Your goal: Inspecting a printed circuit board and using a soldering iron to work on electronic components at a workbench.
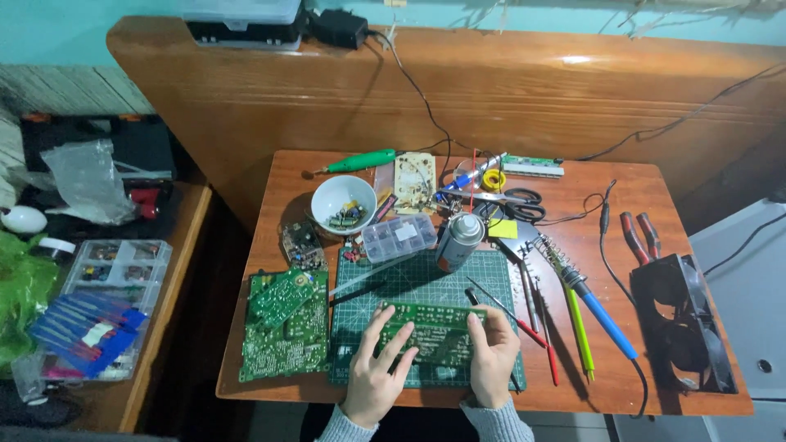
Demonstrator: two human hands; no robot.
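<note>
Gripping a green circuit board (pixel 430 331) between them, the left hand (pixel 375 372) holds its left end with fingers spread over the face, and the right hand (pixel 494 356) clasps its right end. The board sits over a green cutting mat (pixel 409 282). Left of the left hand lie more circuit boards (pixel 285 327); right of the right hand lies a blue-handled soldering iron (pixel 602 315).

Circuit board (pixel 431 331) between 2 hands (pixel 434 368)
</note>
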